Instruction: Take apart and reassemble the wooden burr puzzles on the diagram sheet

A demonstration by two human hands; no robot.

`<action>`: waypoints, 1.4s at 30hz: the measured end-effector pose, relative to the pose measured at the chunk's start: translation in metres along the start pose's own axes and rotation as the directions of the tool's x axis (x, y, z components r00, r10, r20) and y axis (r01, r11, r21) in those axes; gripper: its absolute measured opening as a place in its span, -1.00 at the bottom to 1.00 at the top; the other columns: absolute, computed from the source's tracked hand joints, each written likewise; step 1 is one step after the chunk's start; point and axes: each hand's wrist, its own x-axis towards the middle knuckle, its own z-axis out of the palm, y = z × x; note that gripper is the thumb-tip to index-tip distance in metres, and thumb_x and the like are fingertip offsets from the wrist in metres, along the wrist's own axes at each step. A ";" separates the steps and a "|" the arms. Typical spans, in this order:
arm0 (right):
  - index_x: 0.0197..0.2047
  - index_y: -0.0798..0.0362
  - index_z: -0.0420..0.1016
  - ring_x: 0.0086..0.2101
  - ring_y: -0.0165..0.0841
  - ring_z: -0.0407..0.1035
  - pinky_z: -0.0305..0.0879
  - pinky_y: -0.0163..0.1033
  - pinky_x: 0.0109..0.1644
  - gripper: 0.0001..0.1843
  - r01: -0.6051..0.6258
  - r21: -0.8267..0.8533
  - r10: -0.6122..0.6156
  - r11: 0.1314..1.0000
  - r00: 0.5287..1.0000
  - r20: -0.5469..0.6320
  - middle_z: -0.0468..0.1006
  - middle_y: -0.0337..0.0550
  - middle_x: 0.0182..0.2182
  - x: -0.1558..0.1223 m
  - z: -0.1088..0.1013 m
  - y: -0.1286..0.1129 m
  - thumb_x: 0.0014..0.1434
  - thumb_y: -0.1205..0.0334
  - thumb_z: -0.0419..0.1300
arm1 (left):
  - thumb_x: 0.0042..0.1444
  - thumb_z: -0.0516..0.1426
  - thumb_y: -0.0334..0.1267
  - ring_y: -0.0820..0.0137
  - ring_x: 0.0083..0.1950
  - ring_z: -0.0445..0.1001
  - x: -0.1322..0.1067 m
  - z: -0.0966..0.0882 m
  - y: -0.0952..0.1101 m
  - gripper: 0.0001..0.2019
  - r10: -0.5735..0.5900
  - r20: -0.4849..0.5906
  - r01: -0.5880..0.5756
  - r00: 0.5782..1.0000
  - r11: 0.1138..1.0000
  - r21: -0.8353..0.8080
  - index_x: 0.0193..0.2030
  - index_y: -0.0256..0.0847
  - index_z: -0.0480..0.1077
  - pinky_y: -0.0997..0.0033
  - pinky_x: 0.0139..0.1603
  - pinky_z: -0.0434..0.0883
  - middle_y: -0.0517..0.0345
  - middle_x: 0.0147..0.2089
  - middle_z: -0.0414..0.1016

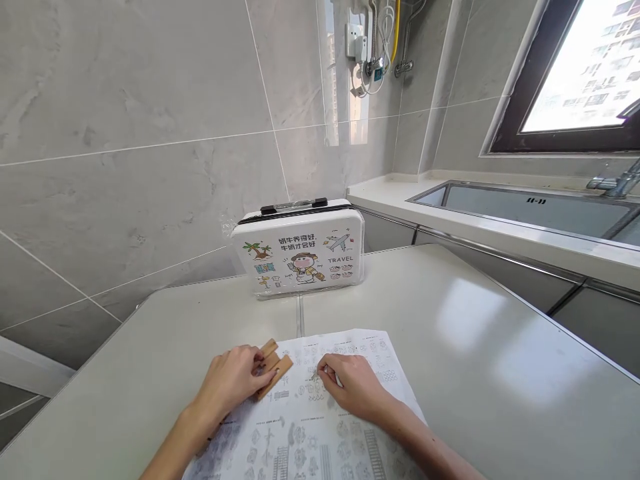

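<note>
My left hand (234, 379) is closed on a small assembly of light-brown wooden strips (279, 375), which rests at the left side of a large white printed sheet (305, 437). Small grey drawings of parts cover the sheet. Over the sheet's middle, my right hand (353, 383) makes a pinch with thumb and forefinger. Something tiny and greyish shows at its fingertips, too small to name. A short gap separates the right hand from the wooden strips.
A white case (305, 257) with cartoon prints and a black handle stands upright at the back of the light table (465, 373), wrapped in clear plastic. To the right are a counter (385, 193) and a sink (500, 200). A tiled wall rises behind.
</note>
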 end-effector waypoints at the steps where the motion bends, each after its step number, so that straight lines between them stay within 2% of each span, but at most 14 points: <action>1: -0.21 -0.04 0.52 -0.44 -0.37 0.44 0.11 -0.32 -0.32 -0.81 0.002 -0.002 -0.002 1.000 1.000 -0.002 0.62 -0.29 -0.42 0.000 0.000 0.001 0.37 0.35 0.10 | 0.12 0.15 0.15 0.07 -0.33 0.59 -0.002 0.002 0.011 -0.66 0.027 0.001 -0.027 1.000 0.999 -0.021 -0.39 -0.05 0.54 0.29 -0.41 0.12 0.00 -0.35 0.66; 5: -0.17 -0.04 0.51 -0.42 -0.35 0.46 0.10 -0.31 -0.31 -0.82 -0.003 -0.008 0.003 1.000 1.000 -0.012 0.62 -0.27 -0.40 0.000 0.002 0.005 0.40 0.32 0.08 | 0.07 0.20 0.09 0.07 -0.29 0.60 -0.008 0.010 0.048 -0.73 0.086 0.023 -0.083 0.996 0.991 -0.101 -0.34 -0.07 0.48 0.27 -0.38 0.14 0.01 -0.32 0.66; 8: -0.14 -0.03 0.50 -0.43 -0.35 0.46 0.10 -0.31 -0.31 -0.82 -0.018 -0.012 0.018 1.000 0.999 -0.026 0.61 -0.27 -0.42 0.001 0.002 0.008 0.43 0.30 0.06 | 0.04 0.24 0.08 0.11 -0.31 0.57 -0.008 0.014 0.059 -0.72 0.104 0.031 -0.097 0.994 0.981 -0.167 -0.36 -0.07 0.40 0.26 -0.37 0.17 0.05 -0.35 0.62; 11: -0.12 -0.04 0.49 -0.43 -0.36 0.46 0.09 -0.31 -0.32 -0.82 -0.022 -0.011 0.022 1.000 0.999 -0.037 0.61 -0.28 -0.41 0.000 0.001 0.007 0.43 0.29 0.06 | 0.04 0.27 0.13 0.16 -0.35 0.53 -0.008 0.019 0.056 -0.67 0.095 0.017 -0.088 0.995 0.964 -0.253 -0.33 -0.05 0.39 0.27 -0.37 0.22 0.15 -0.42 0.54; 14: -0.10 -0.06 0.48 -0.41 -0.35 0.49 0.11 -0.31 -0.30 -0.86 -0.004 -0.001 0.004 1.000 1.000 -0.029 0.61 -0.30 -0.41 -0.003 0.000 0.004 0.41 0.28 0.10 | 0.15 0.21 0.18 0.20 -0.36 0.50 -0.009 0.027 0.047 -0.66 0.093 -0.043 -0.102 0.995 0.948 -0.303 -0.21 -0.04 0.41 0.28 -0.35 0.28 0.22 -0.45 0.46; 18: -0.14 -0.05 0.48 -0.35 -0.34 0.51 0.12 -0.31 -0.27 -0.96 0.039 0.006 -0.039 0.999 0.999 -0.007 0.60 -0.33 -0.39 -0.005 -0.001 0.002 0.34 0.23 0.21 | 0.37 0.03 0.11 0.23 -0.34 0.51 -0.014 0.044 0.039 -0.70 0.109 -0.173 -0.161 0.979 0.934 -0.320 -0.09 -0.05 0.37 0.26 -0.31 0.36 0.16 -0.27 0.50; 21: -0.09 -0.07 0.51 -0.36 -0.35 0.49 0.09 -0.31 -0.28 -0.83 0.073 -0.019 -0.073 0.997 0.997 0.025 0.56 -0.35 -0.40 -0.006 -0.004 0.000 0.26 0.14 0.33 | 0.42 -0.01 0.05 0.21 -0.23 0.55 -0.017 0.059 0.039 -0.73 0.126 -0.274 -0.219 0.953 0.915 -0.340 -0.02 -0.05 0.34 0.21 -0.23 0.43 0.09 -0.09 0.50; 24: -0.12 -0.09 0.54 -0.35 -0.34 0.47 0.05 -0.29 -0.30 -0.74 0.107 -0.062 -0.103 0.992 0.993 0.059 0.56 -0.34 -0.36 -0.007 -0.008 -0.002 0.18 0.06 0.43 | 0.42 0.03 0.03 0.18 -0.16 0.57 -0.019 0.068 0.039 -0.76 0.116 -0.337 -0.240 0.934 0.904 -0.354 -0.01 -0.06 0.34 0.18 -0.17 0.48 0.07 -0.04 0.49; 29: -0.04 -0.14 0.57 -0.25 -0.30 0.51 0.09 -0.28 -0.26 -0.60 0.123 -0.076 -0.116 0.989 0.988 0.101 0.62 -0.31 -0.24 -0.010 -0.010 -0.003 0.09 0.04 0.53 | 0.41 0.06 0.02 0.15 -0.15 0.58 -0.020 0.070 0.039 -0.77 0.087 -0.345 -0.222 0.935 0.900 -0.375 -0.06 -0.06 0.36 0.15 -0.16 0.50 0.07 -0.07 0.51; 35: -0.12 -0.12 0.57 -0.22 -0.29 0.52 0.12 -0.27 -0.23 -0.60 0.095 -0.068 -0.087 0.993 0.990 0.113 0.60 -0.30 -0.21 -0.013 -0.008 0.002 0.03 0.03 0.57 | 0.42 0.05 0.00 0.10 -0.12 0.56 -0.021 0.070 0.043 -0.76 0.099 -0.355 -0.236 0.930 0.900 -0.367 -0.14 -0.09 0.36 0.08 -0.10 0.46 0.06 -0.16 0.54; 42: -0.12 -0.10 0.57 -0.25 -0.31 0.50 0.13 -0.27 -0.24 -0.62 0.098 -0.057 -0.089 0.994 0.987 0.131 0.59 -0.29 -0.22 -0.016 -0.009 0.004 0.05 0.06 0.56 | 0.43 0.06 -0.01 0.09 -0.17 0.52 -0.021 0.073 0.046 -0.73 0.113 -0.350 -0.242 0.930 0.904 -0.351 -0.23 -0.11 0.35 0.09 -0.13 0.40 0.08 -0.24 0.53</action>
